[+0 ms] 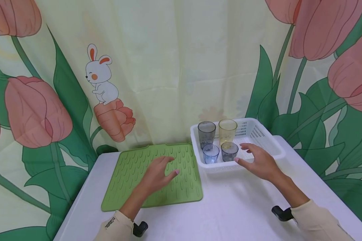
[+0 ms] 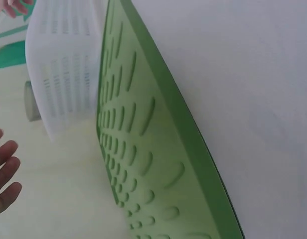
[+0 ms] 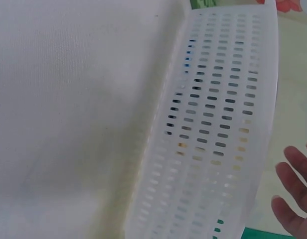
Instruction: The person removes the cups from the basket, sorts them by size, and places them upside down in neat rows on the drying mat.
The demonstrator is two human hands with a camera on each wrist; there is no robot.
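Four glasses stand in a white basket [image 1: 268, 142]: a tall grey glass [image 1: 206, 134], a tall yellow glass [image 1: 228, 131], a short blue glass [image 1: 211, 154] and a short grey glass [image 1: 229, 152]. My right hand [image 1: 260, 163] is over the basket's near edge, fingers spread beside the short grey glass, holding nothing. Above the green mat [image 1: 181, 187] is my left hand [image 1: 157, 174], its fingers apart and nothing in them. Fingers [image 2: 5, 172] of the left hand show at the left wrist view's edge; the right hand [image 3: 295, 191] appears beyond the basket wall [image 3: 208, 114].
A white cloth covers the table [image 1: 223, 214]. Behind it hangs a curtain [image 1: 157, 67] printed with tulips and a rabbit. The mat lies directly left of the basket. A black device is at each sleeve cuff.
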